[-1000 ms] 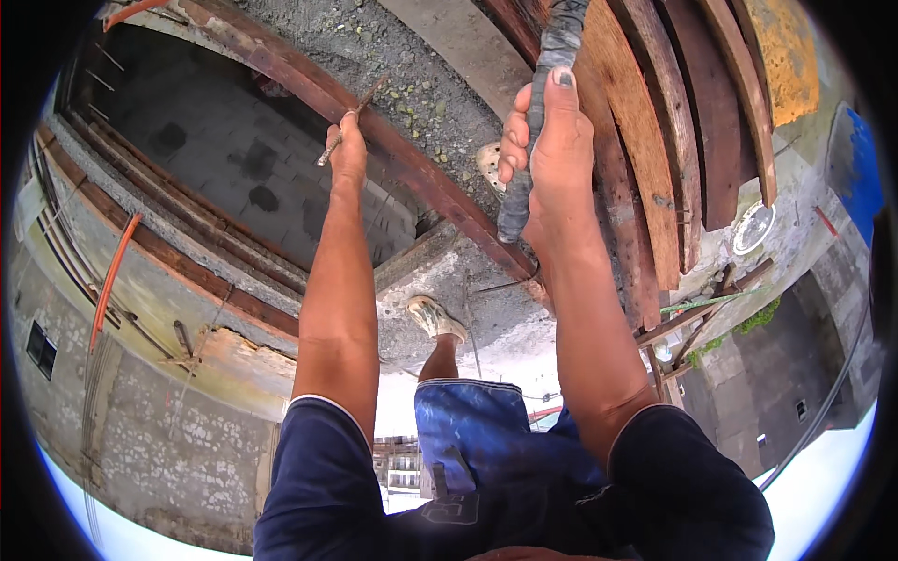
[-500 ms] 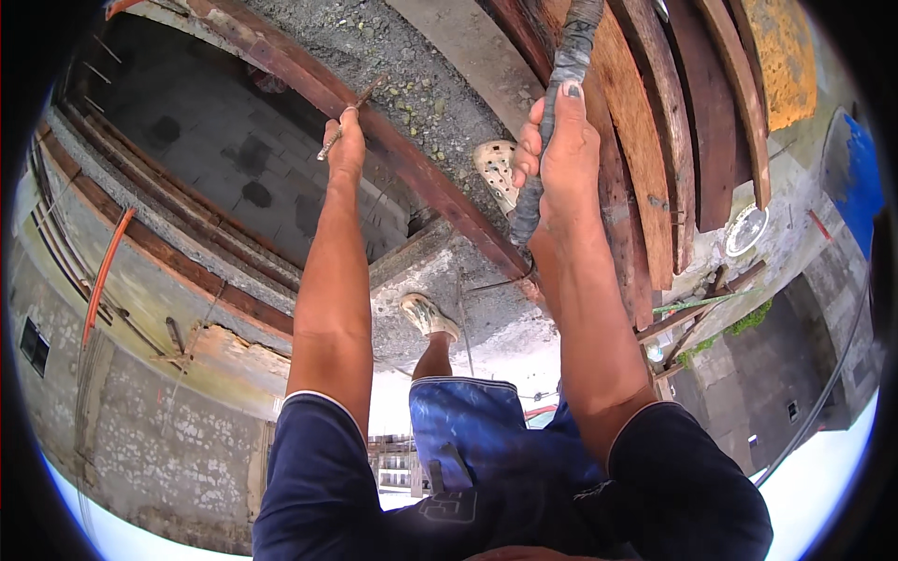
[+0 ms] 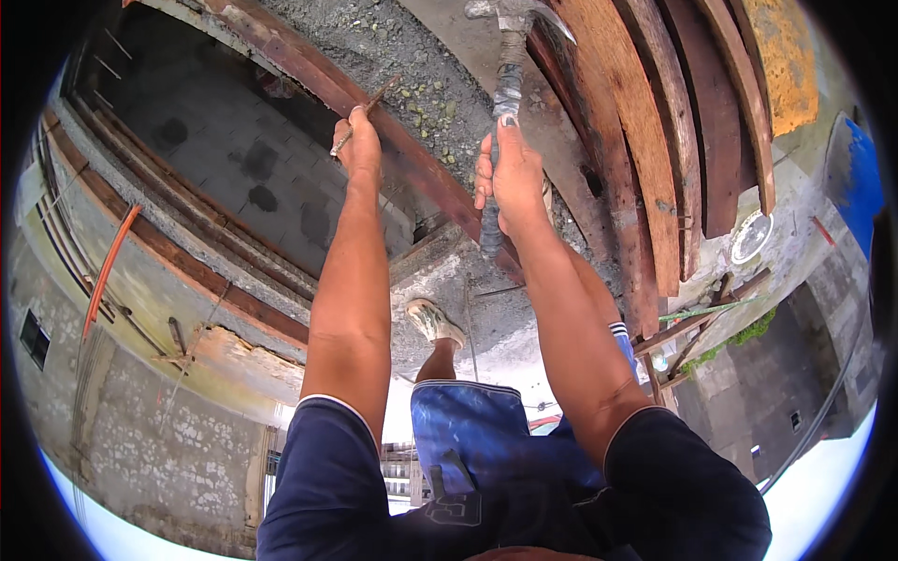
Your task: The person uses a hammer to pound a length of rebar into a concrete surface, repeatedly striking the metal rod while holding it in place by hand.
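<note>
the right hand (image 3: 510,178), fingers clamped on the hammer (image 3: 505,84), has lifted it higher above the beam (image 3: 393,140). the left hand (image 3: 360,145) still pinches a nail (image 3: 367,114) on that beam.

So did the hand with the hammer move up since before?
Yes. The right hand holding the hammer has gone up and away from the body, farther along the stacked wooden planks, while the left hand stays at the rusty beam.

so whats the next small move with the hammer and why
Probably bring the hammer down onto the nail. The right hand holds it raised by the handle, head up, while the left hand pinches the nail against the reddish wooden beam.
</note>
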### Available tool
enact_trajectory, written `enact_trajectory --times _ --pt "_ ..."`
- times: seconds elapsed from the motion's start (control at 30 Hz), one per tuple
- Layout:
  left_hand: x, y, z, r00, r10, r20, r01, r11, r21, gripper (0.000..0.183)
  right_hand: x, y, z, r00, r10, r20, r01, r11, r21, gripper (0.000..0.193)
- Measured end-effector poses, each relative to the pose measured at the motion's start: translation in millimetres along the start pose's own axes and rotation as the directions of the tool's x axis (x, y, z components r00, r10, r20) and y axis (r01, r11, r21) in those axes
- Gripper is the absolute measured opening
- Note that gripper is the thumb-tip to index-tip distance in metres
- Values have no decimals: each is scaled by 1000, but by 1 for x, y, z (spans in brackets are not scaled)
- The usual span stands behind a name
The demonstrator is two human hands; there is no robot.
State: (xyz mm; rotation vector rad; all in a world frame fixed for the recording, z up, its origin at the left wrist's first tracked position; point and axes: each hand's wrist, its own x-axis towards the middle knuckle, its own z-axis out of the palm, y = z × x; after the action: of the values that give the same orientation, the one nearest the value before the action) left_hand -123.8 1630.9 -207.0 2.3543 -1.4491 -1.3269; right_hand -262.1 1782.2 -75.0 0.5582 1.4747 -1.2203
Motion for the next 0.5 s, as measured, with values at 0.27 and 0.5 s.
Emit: enact_trajectory --times 0.27,0.5 --pt "29 -32 -7 995 101 19 -103 981 167 57 11 -11 12 948 295 120 -277 949 -152 45" --pt "13 -8 1 991 130 12 -130 973 192 57 0 -55 9 831 -498 -247 549 804 228 46"
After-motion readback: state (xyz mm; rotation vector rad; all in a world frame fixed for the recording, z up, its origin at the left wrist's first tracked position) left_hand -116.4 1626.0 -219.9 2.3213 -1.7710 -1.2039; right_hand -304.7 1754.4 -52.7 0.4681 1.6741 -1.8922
